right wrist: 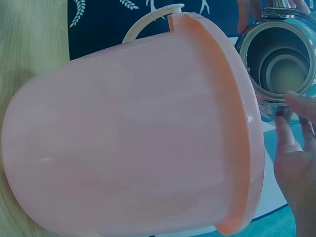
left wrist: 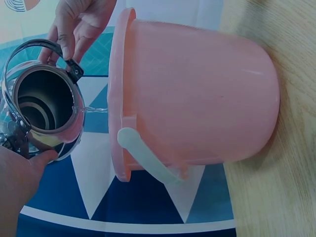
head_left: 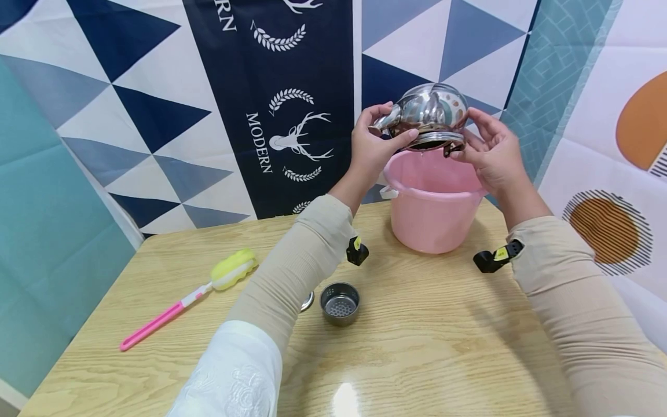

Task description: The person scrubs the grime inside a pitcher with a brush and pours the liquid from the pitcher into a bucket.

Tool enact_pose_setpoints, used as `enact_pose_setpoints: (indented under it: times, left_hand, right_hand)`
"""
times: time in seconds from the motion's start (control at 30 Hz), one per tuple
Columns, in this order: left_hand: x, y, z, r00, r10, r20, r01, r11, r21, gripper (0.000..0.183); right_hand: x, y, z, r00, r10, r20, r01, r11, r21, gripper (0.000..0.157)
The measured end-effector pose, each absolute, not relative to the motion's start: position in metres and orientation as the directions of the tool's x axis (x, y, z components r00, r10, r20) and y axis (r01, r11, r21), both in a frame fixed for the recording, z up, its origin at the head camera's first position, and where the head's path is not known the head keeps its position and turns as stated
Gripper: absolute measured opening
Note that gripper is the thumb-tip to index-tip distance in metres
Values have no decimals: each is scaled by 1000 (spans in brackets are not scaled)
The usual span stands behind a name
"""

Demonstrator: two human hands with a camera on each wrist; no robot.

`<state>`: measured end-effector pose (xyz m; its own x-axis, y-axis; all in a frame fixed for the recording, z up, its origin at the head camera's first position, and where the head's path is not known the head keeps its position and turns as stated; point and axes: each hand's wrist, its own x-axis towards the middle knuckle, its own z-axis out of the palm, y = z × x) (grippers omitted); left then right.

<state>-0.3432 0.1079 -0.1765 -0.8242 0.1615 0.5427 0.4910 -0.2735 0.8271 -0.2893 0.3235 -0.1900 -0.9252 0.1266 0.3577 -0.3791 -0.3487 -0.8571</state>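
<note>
A shiny metal teapot (head_left: 432, 107) is tipped with its wide mouth facing down over the pink bucket (head_left: 438, 223). Water runs in a thin stream (left wrist: 96, 109) from the mouth's rim toward the bucket. On the left, my left hand (head_left: 371, 142) grips the teapot at its spout, thumb along the body. My right hand (head_left: 492, 147) holds the opposite side, fingers and thumb around the handle's hinge. The looped metal handle (left wrist: 37, 43) hangs past the mouth in the left wrist view. Inside, the teapot's metal wall (right wrist: 256, 59) shows in the right wrist view.
A metal strainer cup (head_left: 340, 304) with a perforated bottom stands on the wooden table (head_left: 417, 347). Beside it, a round metal piece (head_left: 307, 301) is partly hidden by my left sleeve. A yellow sponge brush (head_left: 233, 270) with a pink handle lies at the left. Patterned cloth hangs behind.
</note>
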Motion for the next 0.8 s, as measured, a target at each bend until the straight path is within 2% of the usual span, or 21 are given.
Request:
enact_pose_setpoints:
  times: [0.43,0.7,0.8]
  left_hand:
    - [-341,109,-175,-821,150,551,474,-358,804,43]
    - [-336,107,-175,-852,169,496,388,-432,814,18]
    - [-335,107,-175,-854,174,491,373,-456,808,15]
  right_hand:
    - [-287,322,-188,-913,166,372,-404,-252,-879,80]
    - [-283,321,-188,-903,170,395,-426,-220,-878,79]
    - [-282,320,-188,-898,175,405,-436,-211,-875,79]
